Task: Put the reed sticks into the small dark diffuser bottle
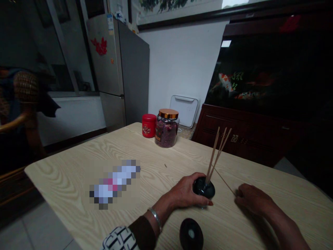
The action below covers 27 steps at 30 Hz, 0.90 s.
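The dark round bottle (204, 190) stands on the tabletop (156, 166), in front of the person, with several sticks (215, 156) rising aslant from its neck. The left hand (188, 191) cups it in a wide, curved grip, thumb and fingers on opposite sides, presumably so it stays steady. The right hand (252, 199) has a narrow grip, pinching one end of a thin stick (223, 178), which likely leaves its length free; whether its far tip touches the others, I cannot tell.
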Tool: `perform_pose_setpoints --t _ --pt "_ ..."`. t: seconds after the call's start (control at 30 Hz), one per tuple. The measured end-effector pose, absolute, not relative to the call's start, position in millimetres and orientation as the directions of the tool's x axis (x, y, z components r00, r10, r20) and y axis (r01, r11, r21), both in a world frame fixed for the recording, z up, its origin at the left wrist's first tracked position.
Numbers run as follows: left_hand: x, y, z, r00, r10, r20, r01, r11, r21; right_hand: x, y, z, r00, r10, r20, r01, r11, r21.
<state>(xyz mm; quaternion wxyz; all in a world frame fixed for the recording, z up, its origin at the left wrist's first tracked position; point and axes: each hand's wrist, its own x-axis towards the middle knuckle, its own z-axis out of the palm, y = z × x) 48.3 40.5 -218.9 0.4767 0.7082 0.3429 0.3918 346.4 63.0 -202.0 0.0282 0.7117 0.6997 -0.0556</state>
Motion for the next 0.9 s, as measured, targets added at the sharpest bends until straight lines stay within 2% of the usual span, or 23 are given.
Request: perform_pose_setpoints --t 0.1,0.2,0.3,0.37,0.4,0.5,0.6,0.67,0.9 --pt "50 41 -221 0.454 0.861 0.229 0.097 -0.303 0.948 348 65 -199 0.002 0.995 -0.1 0.994 -0.013 -0.104" --pt "50 41 -221 0.458 0.857 0.235 0.085 -0.305 0.949 349 68 -187 -0.034 0.999 -0.04 0.928 0.017 -0.371" --pt "49 41 -219 0.462 0.856 0.233 0.094 -0.308 0.947 343 67 -170 0.045 0.996 0.081 0.671 0.03 -0.74" --pt "49 40 -219 0.463 0.857 0.224 0.104 -0.304 0.947 332 64 -159 0.186 0.973 0.138 0.406 0.052 -0.912" --pt "49 40 -218 0.463 0.858 0.222 0.105 -0.302 0.947 325 62 -154 0.25 0.955 0.158 0.27 0.088 -0.959" --pt "49 40 -218 0.464 0.857 0.225 0.09 -0.298 0.95 300 53 -141 0.345 0.908 0.237 -0.018 0.259 -0.966" --pt "49 40 -218 0.469 0.851 0.238 0.078 -0.308 0.948 274 45 -134 0.383 0.869 0.314 -0.1 0.376 -0.921" --pt "49 40 -218 0.465 0.852 0.241 0.088 -0.315 0.945 261 40 -133 0.392 0.843 0.368 -0.059 0.423 -0.904" --pt "49 39 -217 0.457 0.859 0.228 0.107 -0.308 0.945 237 26 -133 0.29 0.809 0.512 0.248 0.453 -0.856"
